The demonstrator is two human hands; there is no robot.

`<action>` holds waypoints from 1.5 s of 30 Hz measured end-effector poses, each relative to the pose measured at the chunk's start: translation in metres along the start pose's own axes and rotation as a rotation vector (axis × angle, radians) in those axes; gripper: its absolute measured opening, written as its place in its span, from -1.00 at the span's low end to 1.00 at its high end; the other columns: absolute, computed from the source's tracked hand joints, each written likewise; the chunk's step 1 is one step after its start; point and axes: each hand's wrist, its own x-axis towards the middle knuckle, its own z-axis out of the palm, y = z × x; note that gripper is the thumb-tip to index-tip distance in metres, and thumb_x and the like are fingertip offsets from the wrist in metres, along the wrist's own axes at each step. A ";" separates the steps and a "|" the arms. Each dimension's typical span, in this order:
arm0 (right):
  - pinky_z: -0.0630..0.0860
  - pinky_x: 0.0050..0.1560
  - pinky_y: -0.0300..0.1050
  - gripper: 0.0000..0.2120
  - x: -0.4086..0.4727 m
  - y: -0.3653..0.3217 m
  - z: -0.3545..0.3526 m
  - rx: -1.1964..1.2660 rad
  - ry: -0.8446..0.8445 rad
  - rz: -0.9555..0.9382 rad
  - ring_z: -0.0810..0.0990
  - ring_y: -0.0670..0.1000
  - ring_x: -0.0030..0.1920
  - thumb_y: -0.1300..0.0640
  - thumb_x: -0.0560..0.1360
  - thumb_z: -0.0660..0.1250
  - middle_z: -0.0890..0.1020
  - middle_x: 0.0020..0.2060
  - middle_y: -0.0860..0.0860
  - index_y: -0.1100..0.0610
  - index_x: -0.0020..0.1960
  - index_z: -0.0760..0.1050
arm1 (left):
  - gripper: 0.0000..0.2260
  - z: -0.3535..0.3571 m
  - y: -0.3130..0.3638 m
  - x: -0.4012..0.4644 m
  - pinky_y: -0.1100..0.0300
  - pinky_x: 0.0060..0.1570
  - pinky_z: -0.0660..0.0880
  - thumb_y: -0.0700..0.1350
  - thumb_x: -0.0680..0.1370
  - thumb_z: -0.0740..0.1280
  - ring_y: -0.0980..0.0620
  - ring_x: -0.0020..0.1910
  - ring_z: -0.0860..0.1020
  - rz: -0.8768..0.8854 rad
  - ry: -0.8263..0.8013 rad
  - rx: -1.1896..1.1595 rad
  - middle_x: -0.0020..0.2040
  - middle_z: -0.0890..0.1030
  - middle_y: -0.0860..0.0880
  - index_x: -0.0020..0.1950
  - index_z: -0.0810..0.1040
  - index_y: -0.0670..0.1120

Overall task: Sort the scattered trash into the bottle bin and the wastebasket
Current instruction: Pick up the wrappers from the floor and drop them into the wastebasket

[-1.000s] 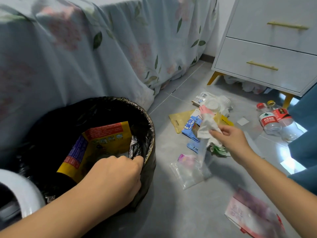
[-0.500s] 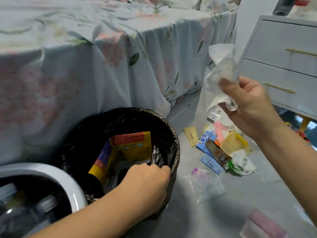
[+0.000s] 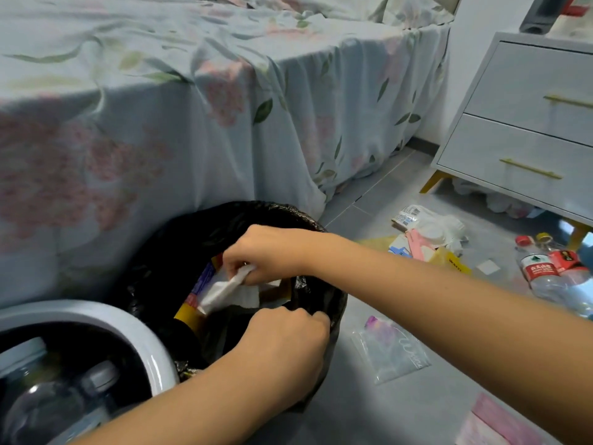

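Where the white bottle bin (image 3: 141, 329) is cut off at the lower left, blurred bottles (image 3: 64, 399) are seen inside. The black-lined wastebasket (image 3: 179, 252) rim is gripped by the left hand (image 3: 285, 345). White crumpled paper (image 3: 227, 289) is pinched by the right hand (image 3: 266, 255) over its opening, half hiding a yellow wrapper (image 3: 187, 313). Scattered wrappers (image 3: 426, 239) and two bottles (image 3: 555, 271) lie beyond the forearm.

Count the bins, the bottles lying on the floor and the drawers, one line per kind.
Bins: 2, wastebasket and bottle bin
Floor bottles: 2, red-capped bottle and yellow-capped bottle
Drawers: 2, upper drawer and lower drawer
Total: 6
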 end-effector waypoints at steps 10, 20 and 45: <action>0.46 0.16 -0.16 -0.55 -0.019 0.030 0.024 0.069 -0.505 0.207 0.53 -0.04 0.14 -0.02 0.38 0.49 0.59 0.16 -0.04 -0.02 0.24 0.54 | -0.96 -0.003 0.003 -0.003 0.14 -0.40 0.18 -0.10 0.59 0.12 -0.17 -0.13 0.52 0.005 -0.019 0.012 -0.01 0.56 -0.12 -0.01 0.29 -0.06; 0.57 -0.12 -0.15 -0.82 -0.140 0.091 0.001 0.412 1.110 0.768 0.57 -0.09 -0.21 0.20 0.49 0.32 0.60 -0.20 -0.09 0.05 0.08 0.55 | -0.90 0.001 0.001 -0.001 0.09 -0.24 0.36 -0.05 0.60 0.10 -0.16 -0.06 0.54 -0.028 -0.038 0.024 -0.04 0.52 -0.07 -0.05 0.20 -0.03; 0.22 0.21 -0.04 -0.28 -0.213 0.102 0.186 0.135 -0.391 0.986 0.30 0.10 0.27 -0.18 0.21 0.55 0.49 0.18 0.03 -0.01 0.27 0.39 | -0.85 0.006 0.002 -0.003 0.12 -0.18 0.45 0.09 0.60 0.02 -0.04 -0.08 0.56 -0.041 0.009 0.139 -0.08 0.51 0.03 -0.03 0.22 0.04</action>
